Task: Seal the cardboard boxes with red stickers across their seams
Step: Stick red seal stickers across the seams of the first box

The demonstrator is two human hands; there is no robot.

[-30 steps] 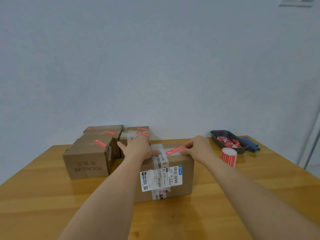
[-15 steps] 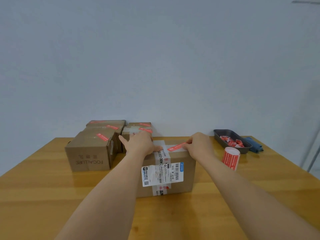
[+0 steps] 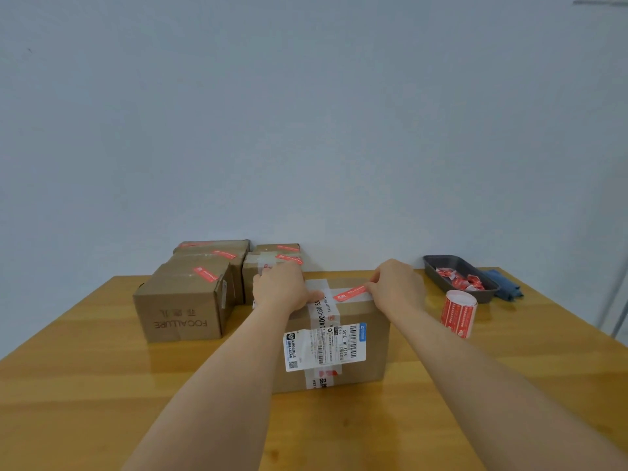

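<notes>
Near box [image 3: 334, 338] at mid-bench, shipping label on its front face, clear tape over its top. Red sticker [image 3: 350, 295] lying slantwise on the top, near the front edge. Left hand [image 3: 283, 287] spread flat on the top's left part, fingers straight, pressing. Right hand [image 3: 397, 287] at the sticker's right end, fingertips curled onto it, pinching or pressing it down; which of the two, hard to tell.

Risks: sticker laid mostly on slick tape, likely a weak bond; creased or crooked if smoothed unevenly; possibly missing the seam, hidden under tape and hands.

Room: sealed boxes [image 3: 190, 297] close behind on the left, sticker roll [image 3: 458, 312] just right of the box, tray [image 3: 438, 271] of red scraps beyond it. Bare bench [image 3: 85, 385] in front, with its near right edge not far off.
</notes>
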